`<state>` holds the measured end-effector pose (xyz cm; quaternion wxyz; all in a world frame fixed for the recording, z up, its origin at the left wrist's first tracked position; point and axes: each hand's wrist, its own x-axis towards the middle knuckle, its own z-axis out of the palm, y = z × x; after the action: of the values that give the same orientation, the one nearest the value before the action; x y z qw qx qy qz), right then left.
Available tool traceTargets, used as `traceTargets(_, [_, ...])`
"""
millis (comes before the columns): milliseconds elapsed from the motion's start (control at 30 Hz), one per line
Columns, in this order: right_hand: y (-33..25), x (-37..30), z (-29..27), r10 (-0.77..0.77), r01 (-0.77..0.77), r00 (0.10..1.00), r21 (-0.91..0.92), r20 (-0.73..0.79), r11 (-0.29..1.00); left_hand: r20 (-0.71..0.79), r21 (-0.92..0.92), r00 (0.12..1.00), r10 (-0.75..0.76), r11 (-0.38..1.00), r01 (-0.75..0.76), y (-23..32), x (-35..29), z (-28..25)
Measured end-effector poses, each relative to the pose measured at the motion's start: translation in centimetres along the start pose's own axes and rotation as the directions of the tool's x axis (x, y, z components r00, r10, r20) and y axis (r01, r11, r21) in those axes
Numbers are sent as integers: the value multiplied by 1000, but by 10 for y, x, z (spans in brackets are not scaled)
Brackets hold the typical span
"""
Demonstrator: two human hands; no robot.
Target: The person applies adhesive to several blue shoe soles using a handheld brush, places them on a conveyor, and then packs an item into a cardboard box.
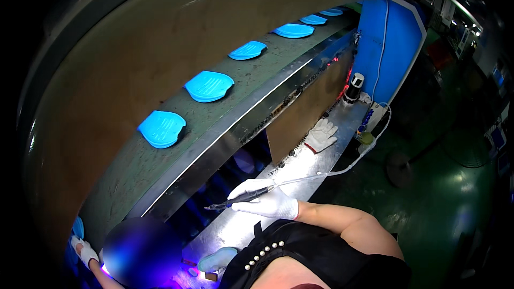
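Note:
My right hand (267, 202), in a white glove, closes around a black pen-shaped tool (246, 197). The tool's thin tip points left over a metal ledge (297, 174), and a pale cable (348, 170) runs from its back end to the right. Below the hand, close to my body, a grey-green sole-shaped piece (217, 259) lies on the lit ledge. My left hand is not in view. At the far left a smaller gloved hand (84, 250), seemingly another person's, touches a blue piece (78, 227); its finger details are too small to tell.
Bright blue sole-shaped pieces (209, 86) lie in a row on a green conveyor belt (214, 109) under a brown curved cover (123, 48). An empty white glove (321, 135) and a black-and-silver cylinder (354, 86) are on the ledge. A blurred round patch (142, 251) covers the lower left.

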<state>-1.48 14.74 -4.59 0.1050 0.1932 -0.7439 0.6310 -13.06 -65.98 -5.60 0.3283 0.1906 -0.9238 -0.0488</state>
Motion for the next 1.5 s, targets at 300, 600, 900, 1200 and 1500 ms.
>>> traceTargets(300, [18, -3, -28, 314, -225, 937, 421, -155, 879, -19, -416, 996, 89, 905, -89, 189, -67, -59])
traceTargets(600, [39, 12, -84, 326, -142, 884, 471, -336, 871, -54, -960, 979, -198, 281, 4, 432, -264, -136])
traceTargets(900, [31, 19, -102, 508, -256, 856, 774, -97, 579, 414, -136, 738, 533, -766, 629, 484, -299, -125])
traceTargets(1200, [-19, 63, -77, 169, -148, 985, 382, -20, 912, 581, -214, 713, 392, -772, 599, 590, -356, -130])
traceTargets(1500, [-63, -5, -78, -427, 587, 768, -257, 477, 768, 517, -281, 805, 291, -831, 480, 594, -372, -121])
